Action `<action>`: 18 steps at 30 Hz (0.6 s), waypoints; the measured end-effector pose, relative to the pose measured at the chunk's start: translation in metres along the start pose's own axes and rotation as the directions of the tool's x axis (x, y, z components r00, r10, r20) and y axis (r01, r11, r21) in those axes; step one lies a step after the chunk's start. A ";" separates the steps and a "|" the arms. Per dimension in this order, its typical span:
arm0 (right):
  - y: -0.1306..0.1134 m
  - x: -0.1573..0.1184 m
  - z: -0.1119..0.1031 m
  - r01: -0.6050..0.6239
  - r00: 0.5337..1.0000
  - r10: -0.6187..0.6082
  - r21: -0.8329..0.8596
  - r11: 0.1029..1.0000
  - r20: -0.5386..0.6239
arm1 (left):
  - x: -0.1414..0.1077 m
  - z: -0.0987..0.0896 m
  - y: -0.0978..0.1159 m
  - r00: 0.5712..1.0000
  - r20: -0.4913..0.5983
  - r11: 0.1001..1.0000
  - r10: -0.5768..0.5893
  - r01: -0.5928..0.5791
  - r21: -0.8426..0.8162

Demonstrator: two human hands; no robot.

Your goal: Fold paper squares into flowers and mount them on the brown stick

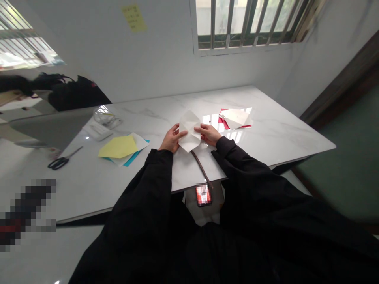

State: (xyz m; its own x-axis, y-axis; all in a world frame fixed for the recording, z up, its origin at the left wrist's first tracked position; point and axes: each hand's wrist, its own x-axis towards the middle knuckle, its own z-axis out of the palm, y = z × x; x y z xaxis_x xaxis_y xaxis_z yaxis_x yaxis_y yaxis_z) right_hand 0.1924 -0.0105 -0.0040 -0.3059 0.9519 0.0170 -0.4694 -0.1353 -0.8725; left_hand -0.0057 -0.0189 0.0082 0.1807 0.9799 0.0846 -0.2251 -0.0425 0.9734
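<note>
Above the marble-patterned table, both of my hands hold one sheet of white folded paper [190, 125], with creases crossing its face. My left hand [171, 139] grips its left edge, thumb laid across the front. At the right edge, my right hand [209, 134] pinches the sheet with the thumb on its face. The fingers behind the paper are hidden. A thin dark brown stick [202, 167] lies just below the sheet, its lower end reaching past the table's front edge.
To the left lie yellow, white and blue paper sheets [118, 146], black scissors [60, 161] and a white tray-like item [99, 132]. White and red papers [236, 118] lie to the right. The table's edge [310, 156] runs along the right. A blurred device [203, 195] sits below the front edge.
</note>
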 end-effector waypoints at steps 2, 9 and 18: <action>0.001 0.001 -0.001 0.007 1.000 -0.007 0.005 1.000 0.008 | 0.000 -0.001 0.000 1.000 0.013 1.000 0.003 -0.003 0.005; 0.004 0.004 -0.003 0.020 1.000 -0.020 0.001 1.000 0.006 | 0.003 -0.005 -0.006 0.999 0.046 1.000 0.014 -0.015 0.019; 0.010 0.010 -0.008 0.058 0.998 -0.058 -0.003 0.998 -0.008 | 0.006 -0.011 -0.011 0.996 0.085 1.000 0.017 -0.018 0.011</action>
State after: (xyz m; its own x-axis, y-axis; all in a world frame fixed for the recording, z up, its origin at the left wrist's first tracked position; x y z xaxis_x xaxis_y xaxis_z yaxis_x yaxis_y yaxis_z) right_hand 0.1913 -0.0006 -0.0162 -0.2715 0.9603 0.0635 -0.4842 -0.0793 -0.8714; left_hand -0.0131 -0.0106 -0.0041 0.2572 0.9590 0.1188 -0.2176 -0.0623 0.9741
